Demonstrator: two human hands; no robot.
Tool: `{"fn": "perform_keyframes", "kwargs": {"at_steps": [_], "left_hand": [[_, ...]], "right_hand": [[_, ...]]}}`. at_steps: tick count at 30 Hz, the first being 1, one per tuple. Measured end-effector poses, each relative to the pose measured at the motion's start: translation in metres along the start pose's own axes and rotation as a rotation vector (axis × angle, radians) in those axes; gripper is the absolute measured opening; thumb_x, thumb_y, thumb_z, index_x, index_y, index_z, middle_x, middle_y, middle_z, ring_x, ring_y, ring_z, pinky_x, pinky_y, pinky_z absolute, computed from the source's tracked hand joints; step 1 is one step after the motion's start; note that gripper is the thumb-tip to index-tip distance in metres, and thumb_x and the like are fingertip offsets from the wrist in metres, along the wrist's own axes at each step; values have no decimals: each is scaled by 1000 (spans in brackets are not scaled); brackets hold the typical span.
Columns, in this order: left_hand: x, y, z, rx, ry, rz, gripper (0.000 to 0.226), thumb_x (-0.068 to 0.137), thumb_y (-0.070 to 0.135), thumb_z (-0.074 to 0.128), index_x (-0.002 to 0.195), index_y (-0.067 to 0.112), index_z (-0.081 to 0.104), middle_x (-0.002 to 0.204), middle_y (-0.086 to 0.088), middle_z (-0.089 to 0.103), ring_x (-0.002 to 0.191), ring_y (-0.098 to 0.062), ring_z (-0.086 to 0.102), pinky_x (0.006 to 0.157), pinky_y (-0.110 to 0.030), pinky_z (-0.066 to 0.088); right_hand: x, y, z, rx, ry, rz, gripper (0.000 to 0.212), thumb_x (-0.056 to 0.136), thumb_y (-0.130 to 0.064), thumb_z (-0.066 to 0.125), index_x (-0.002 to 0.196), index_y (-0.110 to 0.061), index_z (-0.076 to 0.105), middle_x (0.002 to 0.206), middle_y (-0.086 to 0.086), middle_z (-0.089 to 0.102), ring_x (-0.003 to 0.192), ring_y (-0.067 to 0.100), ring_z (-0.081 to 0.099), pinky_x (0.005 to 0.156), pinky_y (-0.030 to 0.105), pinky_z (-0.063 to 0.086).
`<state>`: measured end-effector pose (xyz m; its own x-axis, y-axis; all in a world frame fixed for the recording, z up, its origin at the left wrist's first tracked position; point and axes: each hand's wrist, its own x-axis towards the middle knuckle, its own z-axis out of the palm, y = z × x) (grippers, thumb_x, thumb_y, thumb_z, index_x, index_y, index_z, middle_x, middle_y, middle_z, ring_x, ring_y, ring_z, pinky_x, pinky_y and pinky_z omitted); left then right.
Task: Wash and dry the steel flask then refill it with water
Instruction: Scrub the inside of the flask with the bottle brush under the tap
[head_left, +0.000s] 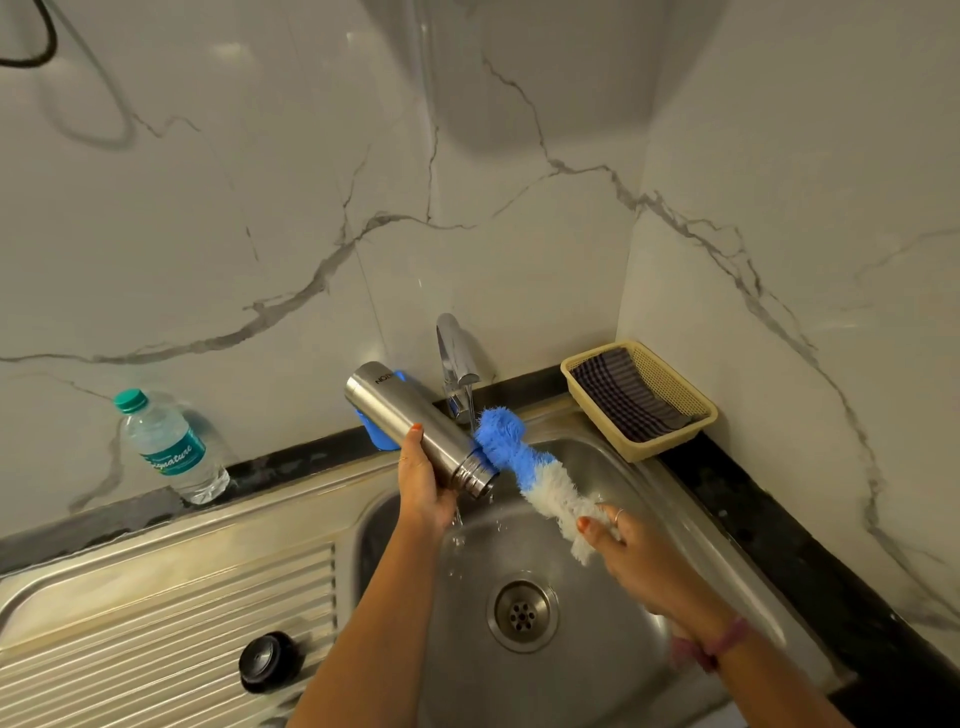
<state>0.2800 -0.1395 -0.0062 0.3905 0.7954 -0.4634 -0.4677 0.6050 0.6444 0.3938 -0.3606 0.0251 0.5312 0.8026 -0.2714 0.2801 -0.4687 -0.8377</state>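
The left hand (423, 480) grips the steel flask (415, 423) round its lower body, fingers curled under it and thumb on top; the flask is held tilted over the sink (597, 597), open mouth pointing down and to the right, base raised toward the wall; water dribbles from just under the hand into the basin. The right hand (621, 543) pinches the white end of a bottle brush (524, 462) between thumb and curled fingers; the blue bristle head lies just beside the flask's mouth, touching its rim, under the tap (457, 364). A black cap (269, 661) rests on the ribbed draining board (156, 623); a plastic water bottle (169, 447) stands on the dark counter at the left; a cream basket (670, 447) with a checked cloth (621, 395) sits in the corner at the right; something blue (376, 431) shows behind the flask.
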Motion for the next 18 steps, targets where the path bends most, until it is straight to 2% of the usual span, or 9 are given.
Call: {"fn": "perform_keyframes", "kwargs": {"at_steps": [2,3,5,7,9,14,16,18], "left_hand": [[-4,-1,2,15,-9,-40,56,93,42,61,138,17,39,120,-18,64,107,-33,66,95,-53,53],[-5,-1,4,24,-15,-49,56,92,40,63,138,17,40,120,-18,65,105,-33,67,89,-51,56],[-7,-1,6,37,-33,-42,55,91,34,67,138,19,41,121,-18,65,103,-32,69,76,-46,59],[-7,0,9,40,-48,-11,57,89,29,71,137,22,41,122,-16,65,103,-31,69,71,-44,59],[-5,0,10,42,-59,7,61,86,26,74,138,26,40,122,-14,65,103,-30,69,72,-45,59],[-5,-1,12,64,-94,20,65,87,23,72,142,25,38,126,-14,61,110,-31,66,80,-47,58],[-4,2,13,55,-87,40,63,89,23,71,143,23,38,126,-14,61,109,-30,65,78,-45,58],[-2,6,12,39,-66,48,61,90,24,69,143,20,38,128,-13,60,111,-31,64,81,-46,57]], "right_hand": [[4,1,4,-17,12,-4,36,99,-40,44,127,-19,54,71,-15,56,57,-5,55,57,13,39],[4,-1,4,-18,18,-8,35,99,-40,44,124,-19,56,71,-14,57,57,-4,55,58,14,39],[3,-5,3,-3,23,-36,30,99,-38,44,119,-19,58,60,-15,55,50,-8,53,53,11,35],[0,-7,1,23,-5,-55,27,99,-36,45,116,-19,57,51,-21,56,44,-10,50,49,11,34],[2,-6,0,21,-16,-50,27,98,-37,46,116,-20,57,48,-25,55,43,-7,49,48,11,35],[11,-2,0,-16,50,-44,30,98,-40,46,119,-23,56,91,-13,64,79,5,63,68,21,49],[9,-2,0,-21,48,-76,22,97,-41,46,114,-28,54,93,-10,67,82,12,66,75,30,54],[7,-1,0,-28,45,-87,22,97,-41,45,115,-30,53,96,-11,66,85,10,66,77,28,53]]}}
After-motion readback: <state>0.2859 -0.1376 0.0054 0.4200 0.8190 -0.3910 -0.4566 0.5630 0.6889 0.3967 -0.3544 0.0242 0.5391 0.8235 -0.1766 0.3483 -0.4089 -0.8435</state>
